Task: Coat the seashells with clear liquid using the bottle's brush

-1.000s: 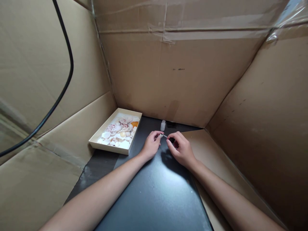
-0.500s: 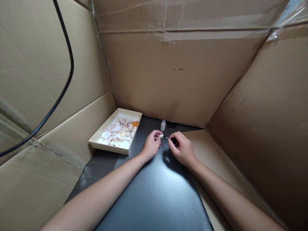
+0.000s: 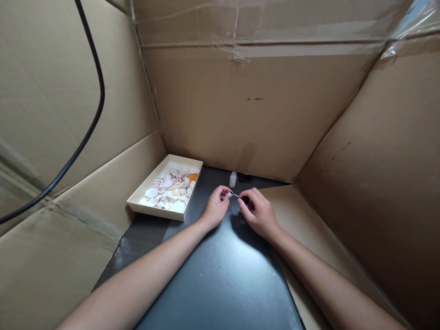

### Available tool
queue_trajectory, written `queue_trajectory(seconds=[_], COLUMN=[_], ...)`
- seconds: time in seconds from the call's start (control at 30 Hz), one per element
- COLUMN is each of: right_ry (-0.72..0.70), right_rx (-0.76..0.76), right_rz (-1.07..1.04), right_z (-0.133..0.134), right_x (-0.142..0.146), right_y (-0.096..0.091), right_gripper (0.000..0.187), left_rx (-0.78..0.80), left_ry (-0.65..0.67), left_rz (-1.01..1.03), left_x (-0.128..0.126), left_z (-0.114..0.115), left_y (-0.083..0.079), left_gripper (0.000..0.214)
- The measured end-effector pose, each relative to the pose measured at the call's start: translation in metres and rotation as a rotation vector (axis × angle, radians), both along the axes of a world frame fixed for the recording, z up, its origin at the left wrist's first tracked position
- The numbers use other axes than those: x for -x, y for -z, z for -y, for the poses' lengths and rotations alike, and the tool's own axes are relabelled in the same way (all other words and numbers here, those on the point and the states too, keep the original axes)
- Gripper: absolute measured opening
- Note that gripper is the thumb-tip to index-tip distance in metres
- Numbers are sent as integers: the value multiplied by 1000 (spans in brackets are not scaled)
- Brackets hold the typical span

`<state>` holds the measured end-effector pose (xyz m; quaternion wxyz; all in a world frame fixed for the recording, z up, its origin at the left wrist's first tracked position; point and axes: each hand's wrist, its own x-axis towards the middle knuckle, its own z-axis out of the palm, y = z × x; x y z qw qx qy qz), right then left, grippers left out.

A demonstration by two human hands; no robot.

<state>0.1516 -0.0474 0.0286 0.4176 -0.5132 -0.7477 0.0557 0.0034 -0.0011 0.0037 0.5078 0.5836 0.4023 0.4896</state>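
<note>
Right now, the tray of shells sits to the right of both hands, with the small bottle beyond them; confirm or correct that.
Wrong side: the head view shows the tray of shells left of both the left hand and the right hand. The bottle stands beyond them.

Left grip (image 3: 216, 207) holds white piece (image 3: 229, 195), right grip (image 3: 259, 212) brush (image 3: 235, 195).

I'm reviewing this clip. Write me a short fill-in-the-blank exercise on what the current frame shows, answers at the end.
1. The shallow tray holds many ____.
2. The left hand pinches a small ____ piece.
3. The right hand holds a thin applicator that points toward the ____ hand.
4. The back wall is made of ____.

Missing words: shells; white; left; cardboard.
</note>
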Motion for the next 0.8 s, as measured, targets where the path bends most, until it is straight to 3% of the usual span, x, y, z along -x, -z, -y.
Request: queue_trajectory(seconds=[0.33, 0.8], right_ry=[-5, 39], right_rx=[-13, -28], right_rz=[-6, -17], right_z=[0, -1], right_x=[-1, -1], right_y=[1, 1], right_gripper=[10, 8], left_rx=[-34, -53], left_ry=[-13, -16], left_rz=[-39, -90], left_x=[1, 1], left_z=[-3, -1], left_y=[5, 0], left_gripper=[4, 7])
